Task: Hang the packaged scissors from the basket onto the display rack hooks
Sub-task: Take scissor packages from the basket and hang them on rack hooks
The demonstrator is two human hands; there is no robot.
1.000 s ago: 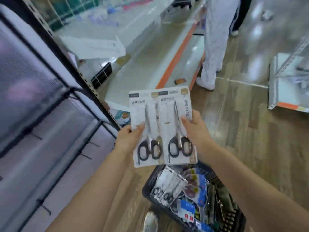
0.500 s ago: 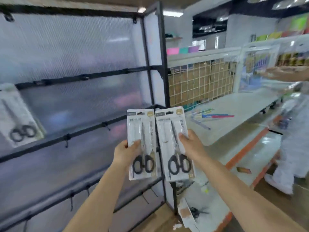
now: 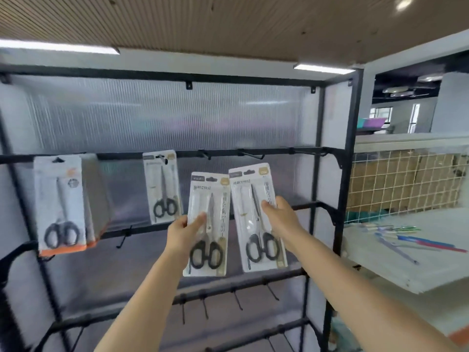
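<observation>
Two scissor packs are held up in front of the black display rack, one in each hand. The left scissor pack is gripped by the left hand, with the thumb pressed across the front of the card and the other fingers hidden behind it. The right scissor pack is gripped by the right hand, the thumb laid on the front near the blades and the fingers curled round the right edge. Both packs are white cards carrying black-handled scissors with the handles downward; they are held upright, side by side, their upper corners almost touching, the right one slightly higher and tilted a little to the left. Both are held just below the upper crossbar, where bare hooks are seen projecting forward. On the same bar, to the left, a single hung scissor pack is suspended from a hook, and further left a stack of orange-edged scissor packs is hung. Lower crossbars with more bare lower hooks are seen beneath the hands. The rack is backed by a ribbed translucent panel. To the right of the rack, a white shelf is seen with coloured pens laid on it, and a wire grid is set behind it.
</observation>
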